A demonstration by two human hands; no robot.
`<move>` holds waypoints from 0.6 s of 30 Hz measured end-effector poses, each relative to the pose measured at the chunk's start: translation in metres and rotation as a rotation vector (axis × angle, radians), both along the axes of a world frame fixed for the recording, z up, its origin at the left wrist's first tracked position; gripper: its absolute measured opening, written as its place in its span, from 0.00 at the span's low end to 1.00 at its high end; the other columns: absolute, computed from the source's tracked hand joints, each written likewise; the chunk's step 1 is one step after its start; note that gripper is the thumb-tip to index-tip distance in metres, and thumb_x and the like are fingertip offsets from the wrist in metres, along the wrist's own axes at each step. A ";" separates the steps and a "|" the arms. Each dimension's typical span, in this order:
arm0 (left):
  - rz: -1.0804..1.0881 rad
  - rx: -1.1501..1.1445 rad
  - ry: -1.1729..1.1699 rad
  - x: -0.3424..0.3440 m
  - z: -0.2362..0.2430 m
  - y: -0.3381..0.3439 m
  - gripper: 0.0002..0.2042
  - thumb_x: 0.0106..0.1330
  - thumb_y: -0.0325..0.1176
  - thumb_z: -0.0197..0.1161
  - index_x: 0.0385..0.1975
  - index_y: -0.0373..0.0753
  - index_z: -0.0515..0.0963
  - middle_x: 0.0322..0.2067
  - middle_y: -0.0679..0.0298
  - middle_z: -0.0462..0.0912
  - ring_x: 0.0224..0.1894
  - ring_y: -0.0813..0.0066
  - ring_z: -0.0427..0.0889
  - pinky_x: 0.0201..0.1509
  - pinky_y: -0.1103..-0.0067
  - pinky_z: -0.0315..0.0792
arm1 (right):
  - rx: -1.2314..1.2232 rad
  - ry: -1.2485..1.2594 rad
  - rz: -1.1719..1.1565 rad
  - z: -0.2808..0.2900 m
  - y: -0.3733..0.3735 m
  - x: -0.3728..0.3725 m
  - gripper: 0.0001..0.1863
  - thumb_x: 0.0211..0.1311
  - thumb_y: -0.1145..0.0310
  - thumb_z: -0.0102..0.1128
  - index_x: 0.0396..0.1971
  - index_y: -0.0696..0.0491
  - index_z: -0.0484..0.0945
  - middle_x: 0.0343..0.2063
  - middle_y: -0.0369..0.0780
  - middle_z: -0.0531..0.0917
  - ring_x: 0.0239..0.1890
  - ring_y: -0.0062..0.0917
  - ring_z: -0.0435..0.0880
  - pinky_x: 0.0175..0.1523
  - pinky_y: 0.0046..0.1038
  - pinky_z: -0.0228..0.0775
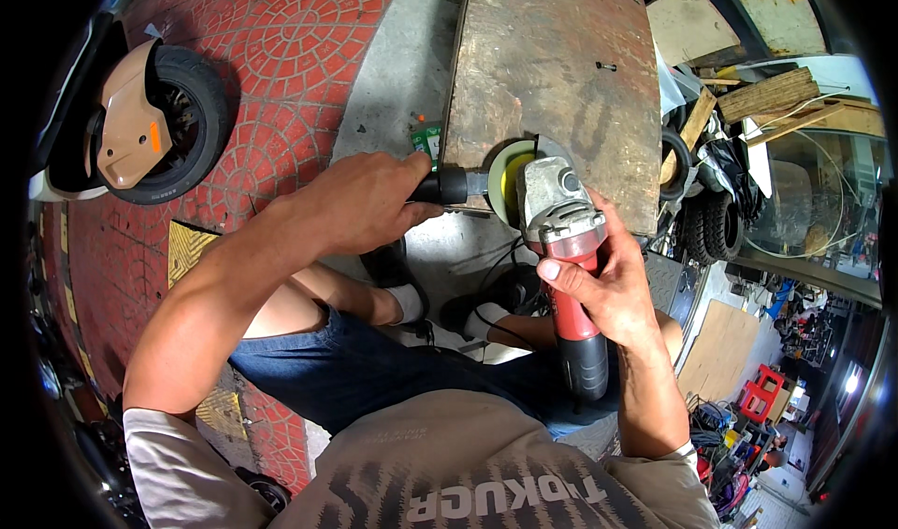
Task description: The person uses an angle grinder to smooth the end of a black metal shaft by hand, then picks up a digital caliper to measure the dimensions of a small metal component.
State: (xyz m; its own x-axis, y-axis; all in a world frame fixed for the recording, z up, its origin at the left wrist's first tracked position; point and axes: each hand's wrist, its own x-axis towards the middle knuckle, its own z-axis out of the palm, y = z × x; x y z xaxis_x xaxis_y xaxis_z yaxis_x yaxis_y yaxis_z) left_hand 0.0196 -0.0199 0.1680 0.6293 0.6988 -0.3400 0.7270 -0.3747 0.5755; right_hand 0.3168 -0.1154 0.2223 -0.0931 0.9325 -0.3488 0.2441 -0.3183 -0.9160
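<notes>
My right hand (619, 290) is wrapped round the red body of an angle grinder (572, 318), thumb on top. The grinder has a grey metal head, a black rear end and a pale yellow-green disc (502, 188), partly behind a guard. In my left hand (374, 202) is a black cylindrical part (454, 187) with a short grey metal end. That end points right and meets the disc's left side; whether they touch, I cannot tell. Both hands are at the near edge of a worn wooden board (533, 71), above my knees.
A small bolt (606, 66) lies on the board. By its left edge is a small green packet (427, 144). A wheel (182, 122) with a tan fender stands on red paving at left. Wood scraps (769, 96), small tires (713, 228) and a red stool (762, 393) are at right.
</notes>
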 end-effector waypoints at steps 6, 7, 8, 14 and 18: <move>0.009 -0.004 0.012 0.001 0.000 -0.001 0.21 0.75 0.46 0.69 0.51 0.32 0.74 0.33 0.39 0.85 0.42 0.31 0.85 0.46 0.47 0.77 | -0.016 0.038 -0.082 0.005 -0.003 0.001 0.48 0.61 0.74 0.84 0.78 0.60 0.64 0.56 0.40 0.86 0.57 0.23 0.84 0.65 0.30 0.77; 0.008 -0.003 0.012 0.002 0.000 -0.001 0.21 0.75 0.45 0.69 0.51 0.32 0.74 0.32 0.39 0.85 0.42 0.31 0.85 0.46 0.47 0.77 | -0.010 0.032 -0.078 0.005 -0.004 0.001 0.48 0.61 0.74 0.84 0.78 0.60 0.64 0.56 0.40 0.86 0.56 0.23 0.85 0.64 0.30 0.78; 0.019 -0.003 0.012 0.001 0.000 -0.002 0.21 0.75 0.45 0.69 0.50 0.32 0.74 0.32 0.39 0.85 0.41 0.31 0.85 0.45 0.47 0.77 | -0.004 0.026 -0.074 0.004 -0.005 0.000 0.48 0.61 0.74 0.84 0.78 0.61 0.64 0.55 0.40 0.86 0.56 0.23 0.85 0.64 0.30 0.78; 0.077 0.042 0.004 0.005 -0.006 -0.012 0.21 0.75 0.44 0.69 0.49 0.31 0.74 0.31 0.39 0.85 0.40 0.31 0.86 0.44 0.47 0.78 | 0.026 0.029 -0.059 -0.001 -0.008 -0.003 0.48 0.62 0.74 0.83 0.78 0.61 0.63 0.55 0.40 0.87 0.55 0.23 0.85 0.63 0.30 0.79; 0.098 0.033 0.004 0.007 -0.007 -0.015 0.20 0.75 0.43 0.69 0.49 0.31 0.74 0.31 0.39 0.86 0.40 0.31 0.85 0.44 0.47 0.77 | 0.000 0.027 -0.066 -0.001 -0.008 -0.005 0.48 0.62 0.74 0.83 0.79 0.62 0.62 0.55 0.41 0.86 0.54 0.23 0.86 0.63 0.30 0.79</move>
